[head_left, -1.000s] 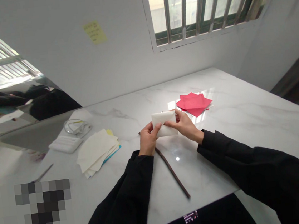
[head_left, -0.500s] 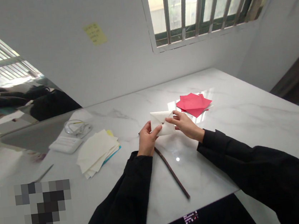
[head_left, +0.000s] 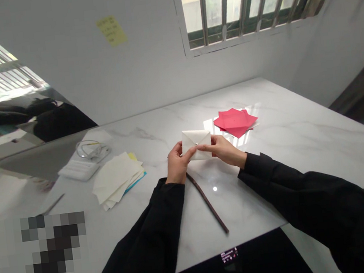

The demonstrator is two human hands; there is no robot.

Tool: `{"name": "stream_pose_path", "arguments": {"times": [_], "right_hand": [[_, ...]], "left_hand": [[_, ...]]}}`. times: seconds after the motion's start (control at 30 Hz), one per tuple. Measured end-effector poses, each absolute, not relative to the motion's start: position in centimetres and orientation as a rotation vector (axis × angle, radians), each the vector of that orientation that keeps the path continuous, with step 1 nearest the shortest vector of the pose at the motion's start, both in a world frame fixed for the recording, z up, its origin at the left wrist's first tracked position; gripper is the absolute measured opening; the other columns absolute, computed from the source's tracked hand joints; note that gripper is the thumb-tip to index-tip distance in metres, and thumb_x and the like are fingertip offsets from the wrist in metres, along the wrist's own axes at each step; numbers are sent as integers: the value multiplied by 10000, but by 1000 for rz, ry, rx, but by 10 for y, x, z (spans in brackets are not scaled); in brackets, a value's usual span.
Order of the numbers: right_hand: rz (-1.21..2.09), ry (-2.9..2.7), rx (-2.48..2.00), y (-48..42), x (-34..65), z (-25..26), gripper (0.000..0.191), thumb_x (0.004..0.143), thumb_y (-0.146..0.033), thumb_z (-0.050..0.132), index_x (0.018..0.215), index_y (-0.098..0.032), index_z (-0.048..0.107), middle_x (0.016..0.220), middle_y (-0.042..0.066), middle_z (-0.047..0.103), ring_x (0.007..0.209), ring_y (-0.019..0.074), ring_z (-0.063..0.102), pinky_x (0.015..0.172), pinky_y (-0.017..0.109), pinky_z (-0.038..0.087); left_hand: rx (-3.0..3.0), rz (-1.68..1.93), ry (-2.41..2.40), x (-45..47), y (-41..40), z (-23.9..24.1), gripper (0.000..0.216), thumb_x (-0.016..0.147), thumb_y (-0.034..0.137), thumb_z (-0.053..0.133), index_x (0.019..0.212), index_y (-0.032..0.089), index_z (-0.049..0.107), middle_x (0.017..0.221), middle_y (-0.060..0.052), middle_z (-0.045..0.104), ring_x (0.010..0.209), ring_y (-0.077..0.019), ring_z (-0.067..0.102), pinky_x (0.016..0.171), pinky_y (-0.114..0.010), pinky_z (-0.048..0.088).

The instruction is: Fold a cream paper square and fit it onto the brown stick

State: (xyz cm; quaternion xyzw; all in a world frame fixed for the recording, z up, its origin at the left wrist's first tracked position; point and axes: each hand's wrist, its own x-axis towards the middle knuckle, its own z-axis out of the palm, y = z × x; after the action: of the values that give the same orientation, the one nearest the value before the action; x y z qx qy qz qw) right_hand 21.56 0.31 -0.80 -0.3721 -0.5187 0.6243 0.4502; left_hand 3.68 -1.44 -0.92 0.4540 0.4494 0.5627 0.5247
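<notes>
Both hands, left hand [head_left: 176, 165] and right hand [head_left: 223, 150], pinch the white envelope [head_left: 196, 144] at its sides, lifted above the table [head_left: 301, 140] so its flaps face the person.

We hold the folded paper [head_left: 197, 144] above the middle of the bench [head_left: 288, 142], left hand [head_left: 176, 165] at its seven o'clock, right hand [head_left: 223, 149] at its four o'clock. The stick [head_left: 207, 202] lies at six o'clock, under our wrists. The paper squares [head_left: 235, 122] rest at two o'clock, the sheet stack [head_left: 117, 179] at nine o'clock, with the cable [head_left: 92, 151] behind it.
</notes>
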Motion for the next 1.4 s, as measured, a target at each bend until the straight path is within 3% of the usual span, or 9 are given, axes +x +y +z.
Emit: {"name": "stream_pose_path", "arguments": {"times": [0.33,0.47,0.53,0.63,0.73,0.93,1.03,1.2,1.4], "right_hand": [[1579,-1145,-909,6,214,-12,462,709,-433,936,1035,-140,790,968,91,790,771,188,698,595,253,515],[1622,-1077,-912,13,218,-16,447,678,-402,955,1000,-142,786,1015,100,793,816,202,716,655,274,558],[1638,-1063,-908,18,222,-18,431,681,-390,955,996,-148,787,1040,102,792,841,203,720,691,278,570],[1690,-1048,-899,24,229,-21,392,702,-368,943,1000,-166,788,1073,97,792,880,200,726,727,273,581],[1744,-1013,-894,28,233,-19,362,724,-340,921,1015,-180,777,1086,85,790,914,191,726,730,256,583],[1797,-920,-852,30,236,-17,353,737,-292,885,1042,-196,737,1039,58,783,868,177,724,706,259,597],[1812,-937,-831,31,235,-18,351,747,-302,886,1045,-189,738,1038,65,787,853,174,728,703,253,597],[1837,-981,-757,32,235,-20,325,738,-311,914,976,-175,739,1060,86,794,899,191,746,772,262,609],[1845,-992,-786,31,234,-24,342,761,-306,906,1033,-166,752,1062,92,806,854,190,761,748,263,622]], "left_hand": [[1091,1318,1112,37,-15,-6,565,689,510,916,1082,163,704,1022,-69,776,862,-195,711,776,-295,583],[1224,1290,1199,20,-8,4,571,789,603,806,1148,170,702,977,-63,753,805,-176,705,728,-288,574],[1385,1313,1279,4,-4,10,486,853,549,743,1152,167,714,968,-64,745,822,-173,707,763,-295,574],[1641,1225,1422,-28,-1,18,351,851,333,659,1150,163,730,965,-72,755,871,-195,712,795,-313,564],[1932,965,1565,-60,-3,19,420,763,167,560,1130,191,762,1019,-73,773,962,-227,711,842,-341,557],[2213,658,1786,-84,-2,2,589,714,96,503,1232,203,761,1146,-84,736,874,-223,649,940,-397,537],[2224,588,1790,-84,-1,-2,519,760,136,528,1215,196,771,1158,-99,715,861,-225,648,957,-402,531],[2198,557,1707,-86,-1,3,301,840,362,625,1031,218,808,1128,-93,708,866,-234,633,916,-401,529],[1854,731,1433,-77,-3,11,368,832,526,735,1006,203,758,1076,-97,742,980,-254,682,906,-387,542]]}}
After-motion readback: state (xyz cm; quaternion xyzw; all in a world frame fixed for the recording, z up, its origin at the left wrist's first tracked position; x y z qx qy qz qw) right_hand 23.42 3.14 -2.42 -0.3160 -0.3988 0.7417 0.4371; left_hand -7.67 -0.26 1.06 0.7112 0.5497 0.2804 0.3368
